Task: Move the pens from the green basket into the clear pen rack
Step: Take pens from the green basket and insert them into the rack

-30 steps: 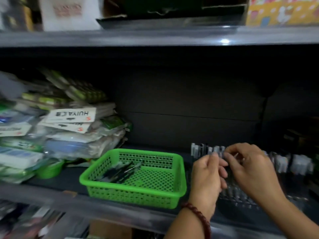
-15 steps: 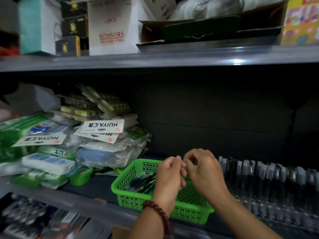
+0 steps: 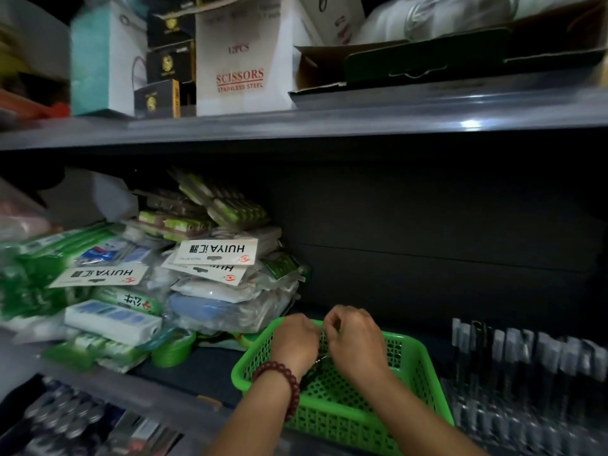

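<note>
The basket [image 3: 342,419] is set on the shelf [image 3: 210,363] near its front edge, with its long side running from near left to far right. Of the pens [image 3: 312,371] inside it only a dark sliver is seen, low between the two wrists (the rest is covered by the hands), so which way they point cannot be told. The rack [image 3: 526,373] is placed just beside the basket on the right, and the pens already in it are stood upright in a close row, though that part is blurred. Bare shelf is left between the basket's left wall and the pile of packets [image 3: 214,258]; the dark back panel is well behind. Both hands are held over the basket's far left corner, backs up and wrists bent down. The left hand [image 3: 296,340], with a bead bracelet [image 3: 283,383] on its wrist, and the right hand [image 3: 355,340] are brought together, almost touching. The fingers of both are curled narrow and turned away from view, so whether a pen is pinched cannot be told.
</note>
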